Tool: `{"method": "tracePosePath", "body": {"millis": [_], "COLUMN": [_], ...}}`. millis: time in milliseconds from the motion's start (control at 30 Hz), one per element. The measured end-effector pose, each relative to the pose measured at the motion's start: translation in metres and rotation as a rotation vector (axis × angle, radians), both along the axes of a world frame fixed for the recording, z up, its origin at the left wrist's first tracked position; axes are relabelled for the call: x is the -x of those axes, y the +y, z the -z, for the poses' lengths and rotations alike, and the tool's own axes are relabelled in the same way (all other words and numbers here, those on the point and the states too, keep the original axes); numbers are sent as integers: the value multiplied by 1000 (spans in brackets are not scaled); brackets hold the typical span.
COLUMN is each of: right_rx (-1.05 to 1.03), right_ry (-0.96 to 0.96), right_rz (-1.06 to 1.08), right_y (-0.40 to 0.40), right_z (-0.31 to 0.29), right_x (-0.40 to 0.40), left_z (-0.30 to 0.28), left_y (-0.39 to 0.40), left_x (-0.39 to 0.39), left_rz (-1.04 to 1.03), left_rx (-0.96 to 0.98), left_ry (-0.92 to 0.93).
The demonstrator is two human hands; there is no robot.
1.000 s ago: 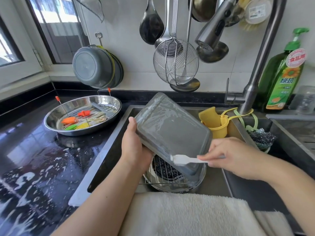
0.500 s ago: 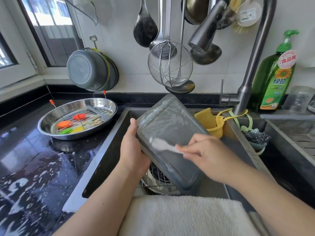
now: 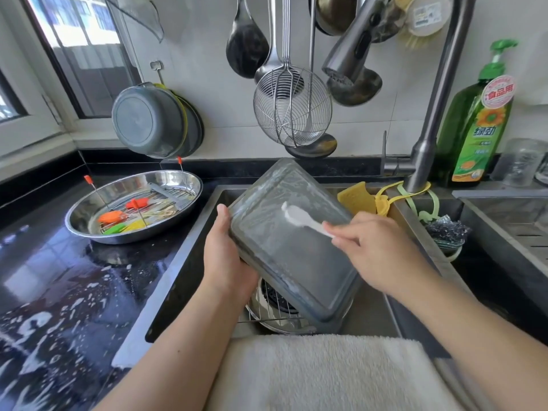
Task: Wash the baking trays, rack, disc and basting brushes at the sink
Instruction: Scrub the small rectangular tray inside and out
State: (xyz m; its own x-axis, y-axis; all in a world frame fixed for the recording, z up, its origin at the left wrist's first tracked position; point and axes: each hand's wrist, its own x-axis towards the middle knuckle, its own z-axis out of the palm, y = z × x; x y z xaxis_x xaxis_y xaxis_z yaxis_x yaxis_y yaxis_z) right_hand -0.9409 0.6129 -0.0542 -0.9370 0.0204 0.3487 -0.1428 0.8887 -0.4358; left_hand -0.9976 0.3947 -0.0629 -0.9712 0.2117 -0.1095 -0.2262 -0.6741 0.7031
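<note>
Your left hand [image 3: 228, 262] grips the tilted tray [image 3: 290, 250]; your right hand [image 3: 376, 253] pinches a white brush [image 3: 299, 218] against it, the faucet [image 3: 347, 57] overhead.

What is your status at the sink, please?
Left hand holds grey tray tilted over sink. Right hand scrubs it with white brush. Nothing obstructing.
</note>
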Motion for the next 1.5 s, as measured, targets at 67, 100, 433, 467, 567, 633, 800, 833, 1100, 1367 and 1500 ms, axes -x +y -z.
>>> {"method": "tracePosePath", "body": {"millis": [67, 100, 433, 467, 567, 633, 800, 833, 1100, 1367, 1500], "right_rx": [-2, 4, -40, -29, -11, -30, -56, -60, -16, -16, 10], "right_ry": [30, 17, -58, -80, -205, -178, -161, -211, -197, -155, -259], "right_rz": [151, 138, 54, -7, -283, -176, -150, -243, -137, -14, -243], "right_y": [14, 14, 2, -1, -23, -14, -12, -21, -7, 3, -21], "right_z": [-6, -6, -3, -2, 7, 4, 2, 4, 4, 0, 2], "right_x": [5, 4, 1, -3, -23, -10, -10, -19, -5, -2, -20], "left_z": [-1, -2, 3, 3, 1, 2, 4, 4, -7, -12, -8], "left_y": [1, 1, -3, -2, -3, -3, -5, -6, -4, -7, -8], "left_x": [-1, -1, 4, 3, 3, 4, 4, 4, -6, -8, -6], "left_rz": [-9, -14, -58, -62, -87, -101, -183, -196, -283, -320, -330], "left_rx": [26, 32, -47, -39, -39, -52, -42, -34, -20, -98, -139], "left_ry": [-6, -13, -70, -77, -106, -107, -144, -153, -174, -185, -166]}}
